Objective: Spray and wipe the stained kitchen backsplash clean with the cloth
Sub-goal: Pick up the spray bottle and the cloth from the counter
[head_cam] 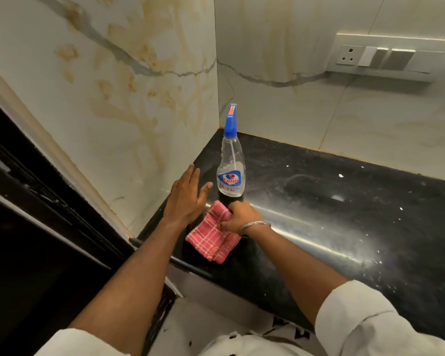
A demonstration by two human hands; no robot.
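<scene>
A clear spray bottle (pixel 231 173) with a blue nozzle and a blue label stands upright in the corner of the black countertop (pixel 332 214). The marble-look backsplash (pixel 129 93) on the left wall carries brownish-yellow smears and drips; the back wall shows fainter streaks. My left hand (pixel 188 196) hovers open with fingers spread just left of the bottle, not touching it. My right hand (pixel 239 218), with a metal bangle on the wrist, grips a folded pink checked cloth (pixel 211 235) that lies on the counter near its front edge.
A switch and socket plate (pixel 385 56) sits on the back wall at the upper right. White specks and a dusty film cover the countertop. A dark cabinet or appliance side (pixel 36 214) stands to the left of the stained wall.
</scene>
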